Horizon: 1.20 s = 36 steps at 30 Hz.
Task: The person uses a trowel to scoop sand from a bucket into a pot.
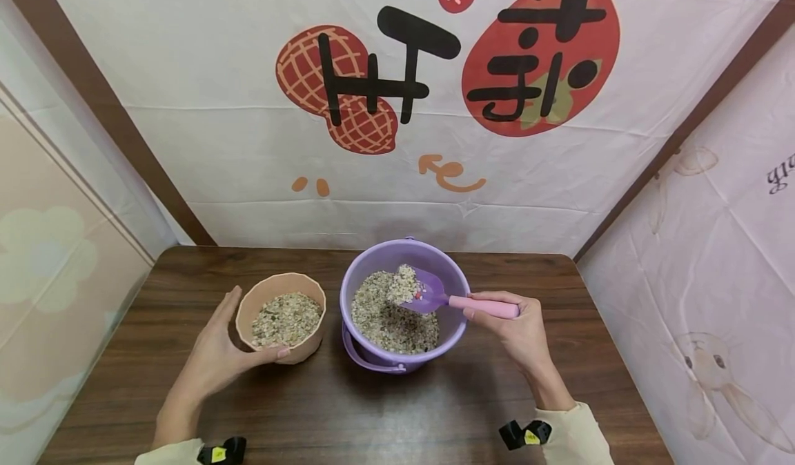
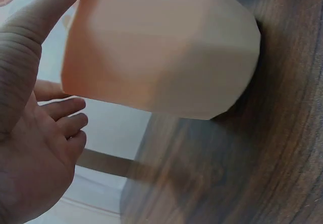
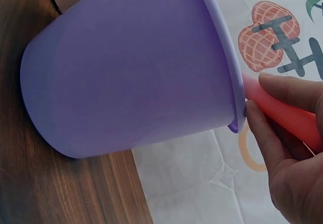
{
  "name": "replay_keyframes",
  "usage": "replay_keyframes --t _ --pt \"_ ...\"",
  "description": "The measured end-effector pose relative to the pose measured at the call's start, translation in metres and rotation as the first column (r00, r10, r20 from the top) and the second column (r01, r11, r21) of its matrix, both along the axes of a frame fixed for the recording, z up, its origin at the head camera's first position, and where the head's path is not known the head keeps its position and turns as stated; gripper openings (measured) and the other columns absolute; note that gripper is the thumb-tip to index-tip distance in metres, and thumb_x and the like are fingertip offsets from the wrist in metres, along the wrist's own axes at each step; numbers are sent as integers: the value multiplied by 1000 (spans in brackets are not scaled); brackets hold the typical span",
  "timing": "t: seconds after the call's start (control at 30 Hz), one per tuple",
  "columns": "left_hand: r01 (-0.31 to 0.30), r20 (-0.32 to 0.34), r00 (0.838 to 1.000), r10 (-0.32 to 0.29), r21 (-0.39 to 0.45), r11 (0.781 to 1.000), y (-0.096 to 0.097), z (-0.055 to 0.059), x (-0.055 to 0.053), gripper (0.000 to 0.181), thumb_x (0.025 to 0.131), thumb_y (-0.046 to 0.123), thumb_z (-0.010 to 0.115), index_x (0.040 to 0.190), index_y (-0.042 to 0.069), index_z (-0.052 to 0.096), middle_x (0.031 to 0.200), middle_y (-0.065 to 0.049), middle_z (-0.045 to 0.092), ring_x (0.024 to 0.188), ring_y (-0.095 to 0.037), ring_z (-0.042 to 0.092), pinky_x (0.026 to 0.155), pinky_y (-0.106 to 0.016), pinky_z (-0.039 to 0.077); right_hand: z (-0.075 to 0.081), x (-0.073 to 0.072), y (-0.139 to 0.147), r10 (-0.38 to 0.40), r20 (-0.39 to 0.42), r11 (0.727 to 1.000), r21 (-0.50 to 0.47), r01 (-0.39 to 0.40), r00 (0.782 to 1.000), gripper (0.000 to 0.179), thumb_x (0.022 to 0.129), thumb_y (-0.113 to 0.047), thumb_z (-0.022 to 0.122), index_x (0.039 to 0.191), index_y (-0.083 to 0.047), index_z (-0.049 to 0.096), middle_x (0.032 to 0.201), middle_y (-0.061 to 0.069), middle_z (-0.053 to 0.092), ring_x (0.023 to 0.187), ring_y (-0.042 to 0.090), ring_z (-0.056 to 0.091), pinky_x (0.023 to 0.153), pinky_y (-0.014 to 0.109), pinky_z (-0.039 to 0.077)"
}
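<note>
A peach faceted pot (image 1: 313, 344) holding pale grainy gravel (image 1: 286, 319) stands on the left. My left hand (image 1: 214, 358) grips it from the left, thumb across its near side, index finger round the far side; in the left wrist view the other fingers curl loosely beside the pot (image 2: 161, 47). To its right is a purple bucket (image 1: 456, 272) with similar gravel (image 1: 397, 330) inside. My right hand (image 1: 515, 330) pinches the pink handle (image 1: 484, 307) of a small shovel. Its purple blade (image 1: 431, 289), loaded with gravel, lies over the bucket's opening. In the right wrist view, fingertips are right at the rim.
The bucket's purple handle (image 1: 366, 363) hangs down on the near side. Both containers stand on a dark brown wooden table (image 1: 428, 417). Behind it hangs a white printed cloth (image 1: 236, 147), with more cloth at both sides.
</note>
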<state>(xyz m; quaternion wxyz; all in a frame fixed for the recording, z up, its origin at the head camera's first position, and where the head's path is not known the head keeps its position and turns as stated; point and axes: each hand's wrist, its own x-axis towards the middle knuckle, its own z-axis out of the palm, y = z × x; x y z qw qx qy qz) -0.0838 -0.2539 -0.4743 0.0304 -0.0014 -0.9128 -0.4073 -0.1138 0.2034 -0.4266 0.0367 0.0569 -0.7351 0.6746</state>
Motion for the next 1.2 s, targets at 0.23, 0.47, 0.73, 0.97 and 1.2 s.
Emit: replay_keyframes --t 0.23,0.47,0.73,0.97,1.2 --pt "-1 23 1000 1 14 1000 1 -5 -2 135 68 46 94 164 9 8 165 -25 15 146 -54 19 106 -76 26 -1 1 -2 -37 3 999 -24 37 999 36 78 -3 87 109 10 74 93 14 77 94 26 75 77 31 61" --pt "2 27 1000 -3 35 999 0 -6 -2 134 70 46 93 164 11 5 166 -24 13 146 -54 17 107 -76 25 8 4 -12 -21 40 999 -47 23 999 37 78 -5 88 110 8 74 95 13 77 98 26 74 79 32 60" --pt "-3 55 998 2 29 1000 1 -6 -1 133 71 48 92 164 14 4 166 -23 11 146 -55 17 105 -77 26 32 1 -44 75 15 996 -41 -74 997 32 74 -6 91 102 1 79 96 15 77 88 31 74 76 37 62" --pt "-5 64 998 2 36 999 -1 -7 -1 131 72 47 91 165 16 4 166 -23 11 145 -56 16 105 -77 25 50 -12 -77 189 11 982 6 -189 982 25 76 -7 89 100 -3 81 88 12 77 77 18 72 67 28 59" --pt "-10 57 998 8 42 999 0 -7 -1 131 71 47 92 165 15 7 166 -24 13 145 -57 18 106 -77 25 60 -23 -108 242 49 967 74 -245 969 24 76 -12 90 98 -11 83 87 6 77 72 13 68 63 28 57"
